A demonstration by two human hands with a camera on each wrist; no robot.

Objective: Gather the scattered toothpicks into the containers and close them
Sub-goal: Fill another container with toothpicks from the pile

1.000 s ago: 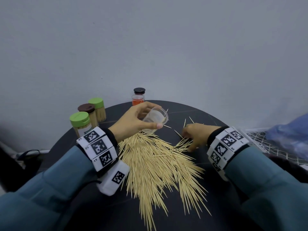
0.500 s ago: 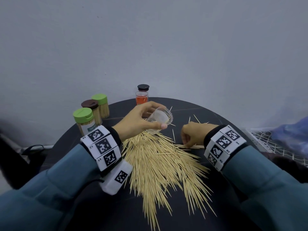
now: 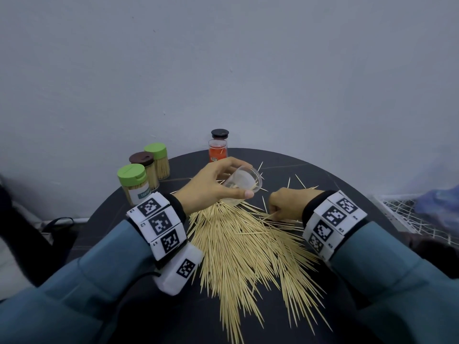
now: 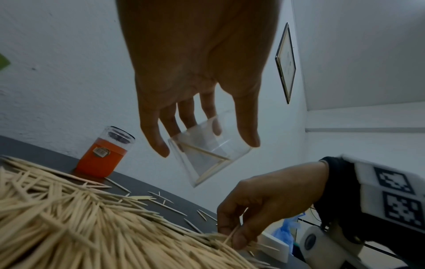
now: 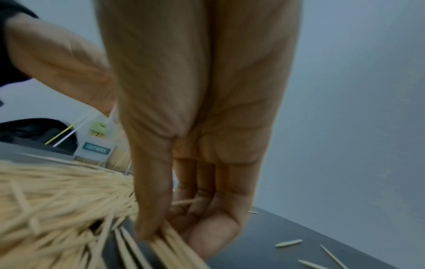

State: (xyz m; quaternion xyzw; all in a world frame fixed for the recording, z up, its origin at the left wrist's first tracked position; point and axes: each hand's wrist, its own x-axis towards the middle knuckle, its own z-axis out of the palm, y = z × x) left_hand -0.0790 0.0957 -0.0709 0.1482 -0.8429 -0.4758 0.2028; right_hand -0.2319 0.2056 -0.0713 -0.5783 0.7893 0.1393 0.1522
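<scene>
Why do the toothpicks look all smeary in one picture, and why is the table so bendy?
Right wrist view: the pale wooden toothpick pile is close to the lens and blurred, like the right hand. Head view: the wide-angle lens bows the round black table. Left wrist view: the clear plastic container looks sharp, the left hand shadowed.

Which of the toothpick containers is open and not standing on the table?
The clear container in the left hand: it is held tilted above the toothpick pile, has no lid and is almost empty. The other four stand capped at the table's far side.
</scene>
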